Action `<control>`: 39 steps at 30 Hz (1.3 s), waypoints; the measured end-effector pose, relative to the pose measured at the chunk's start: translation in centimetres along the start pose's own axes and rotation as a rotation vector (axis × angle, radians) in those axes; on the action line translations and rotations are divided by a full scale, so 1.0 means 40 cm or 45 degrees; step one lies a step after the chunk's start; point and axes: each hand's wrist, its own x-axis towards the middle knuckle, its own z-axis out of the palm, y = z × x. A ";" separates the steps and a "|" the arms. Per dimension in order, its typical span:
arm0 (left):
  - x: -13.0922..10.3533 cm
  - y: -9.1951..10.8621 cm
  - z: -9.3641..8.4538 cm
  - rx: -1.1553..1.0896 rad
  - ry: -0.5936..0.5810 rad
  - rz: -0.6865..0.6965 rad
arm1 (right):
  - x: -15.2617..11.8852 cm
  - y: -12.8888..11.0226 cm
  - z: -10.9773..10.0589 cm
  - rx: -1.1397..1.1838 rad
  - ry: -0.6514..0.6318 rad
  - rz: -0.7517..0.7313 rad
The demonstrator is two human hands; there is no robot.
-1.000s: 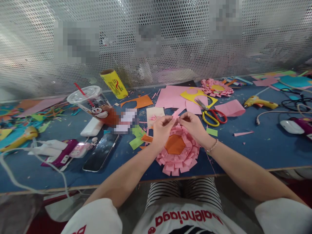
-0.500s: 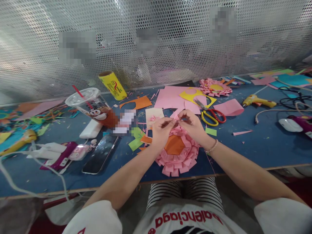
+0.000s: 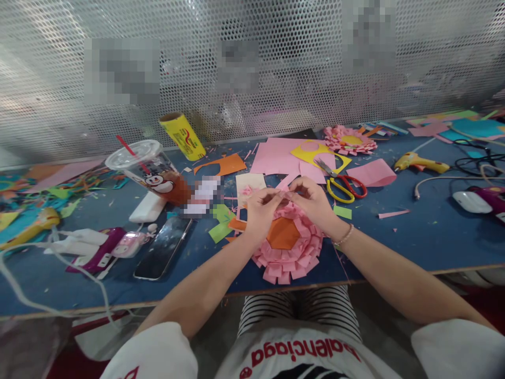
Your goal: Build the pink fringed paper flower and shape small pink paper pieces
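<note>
A pink paper flower (image 3: 294,260) with layers of cut petals and an orange centre (image 3: 283,233) lies near the table's front edge. My left hand (image 3: 261,210) and my right hand (image 3: 310,204) meet above its far rim. The fingertips of both are pinched together on a small piece of pink paper, mostly covered by the fingers. Just right of my right hand lie scissors (image 3: 342,188) with one yellow and one red handle. A cream card (image 3: 250,181) with pink scraps is beyond my left hand.
A plastic drink cup (image 3: 153,176), a phone (image 3: 162,250) and a power strip (image 3: 100,251) stand on the left. Pink sheets (image 3: 272,155), a yellow cutout (image 3: 307,151) and a second flower (image 3: 349,141) lie at the back. A glue gun (image 3: 422,162) rests on the right.
Both hands stay pinched at the flower's far rim, with only slight finger movement. The view has shifted a little; the things on the table keep their places.
</note>
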 end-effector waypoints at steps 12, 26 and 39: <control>0.008 0.002 -0.003 0.360 -0.054 0.162 | 0.015 0.017 -0.008 0.186 0.017 0.263; 0.028 -0.011 -0.020 0.178 -0.074 0.010 | 0.015 0.051 0.020 0.490 0.175 0.410; 0.092 -0.061 -0.071 0.629 0.166 0.241 | 0.014 0.048 -0.093 -1.051 -0.674 0.580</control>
